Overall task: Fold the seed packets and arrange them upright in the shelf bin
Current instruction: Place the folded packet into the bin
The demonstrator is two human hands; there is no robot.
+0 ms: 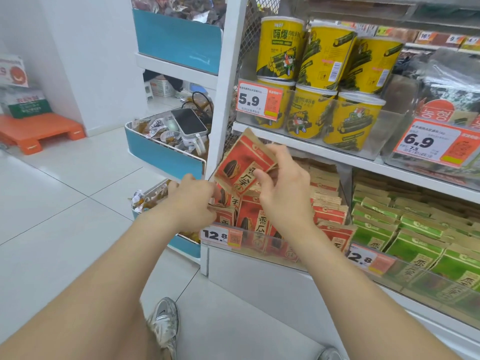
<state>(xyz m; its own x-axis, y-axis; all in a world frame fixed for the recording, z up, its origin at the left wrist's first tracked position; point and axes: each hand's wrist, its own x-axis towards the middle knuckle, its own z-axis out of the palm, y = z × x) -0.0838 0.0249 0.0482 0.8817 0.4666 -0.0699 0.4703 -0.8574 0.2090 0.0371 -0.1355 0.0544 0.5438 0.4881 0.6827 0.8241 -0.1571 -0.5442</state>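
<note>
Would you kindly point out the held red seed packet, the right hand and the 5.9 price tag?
held red seed packet point(237, 162): head view, its printed front.
right hand point(284, 183): head view, back of the hand.
5.9 price tag point(255, 101): head view, its middle.

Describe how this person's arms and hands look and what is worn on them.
The left forearm and right forearm are bare right up to the picture's edge, and no sleeve shows. The left hand and right hand are ungloved. No watch, bracelet or ring is visible on the wrists or on the fingers that show.
</note>
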